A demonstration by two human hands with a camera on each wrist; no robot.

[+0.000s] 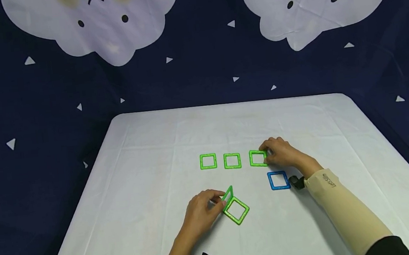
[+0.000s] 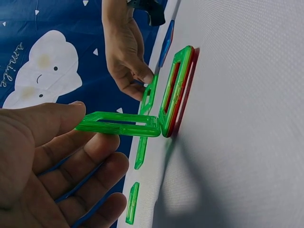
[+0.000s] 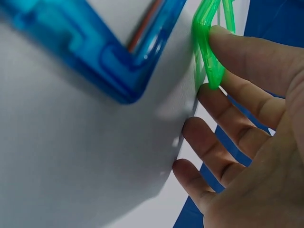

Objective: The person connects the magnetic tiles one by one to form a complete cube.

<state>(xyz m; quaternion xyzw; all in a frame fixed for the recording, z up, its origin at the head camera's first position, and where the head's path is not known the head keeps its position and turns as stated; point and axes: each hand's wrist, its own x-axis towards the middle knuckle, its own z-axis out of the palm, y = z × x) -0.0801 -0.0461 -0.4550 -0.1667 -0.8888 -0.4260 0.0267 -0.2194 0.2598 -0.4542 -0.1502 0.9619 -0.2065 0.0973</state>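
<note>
My left hand (image 1: 200, 212) pinches a raised square (image 2: 124, 128), my right hand (image 1: 282, 152) a far square (image 1: 259, 164), and the raised one could topple if my left loosens.

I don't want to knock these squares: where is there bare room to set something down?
Bare: the table left of the left hand, and its far strip behind the row of three green squares. Crowded: around the right hand, with the blue square and that row's end close by.
</note>
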